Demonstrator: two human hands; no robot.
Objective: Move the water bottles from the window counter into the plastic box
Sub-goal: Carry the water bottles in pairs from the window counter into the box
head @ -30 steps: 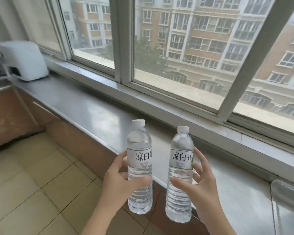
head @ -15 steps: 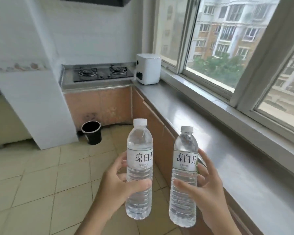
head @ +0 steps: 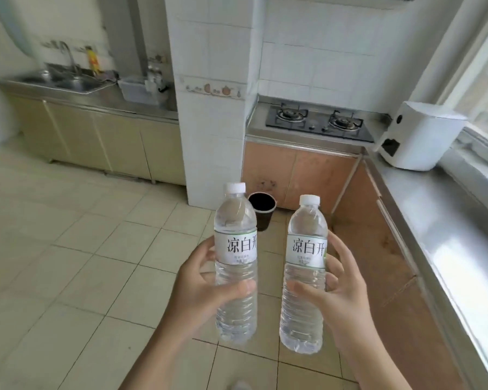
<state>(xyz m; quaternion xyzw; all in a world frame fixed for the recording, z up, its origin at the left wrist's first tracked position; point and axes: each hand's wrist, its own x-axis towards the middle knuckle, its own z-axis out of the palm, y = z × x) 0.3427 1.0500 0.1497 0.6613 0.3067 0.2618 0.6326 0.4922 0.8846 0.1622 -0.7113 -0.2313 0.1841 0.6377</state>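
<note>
The kitchen floor (head: 68, 277) lies ahead. The left hand (head: 200, 288) and the right hand (head: 341, 294) each grasp one bottle (head: 235, 263) upright; better keep both level while walking to the box (head: 137, 90) beside the sink (head: 68, 81).

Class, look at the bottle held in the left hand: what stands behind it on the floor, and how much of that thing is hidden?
Behind the left bottle stands a black bin on the tiled floor, at the foot of the white pillar. Its open rim shows; the bottle covers its left edge. What it contains cannot be seen.
</note>
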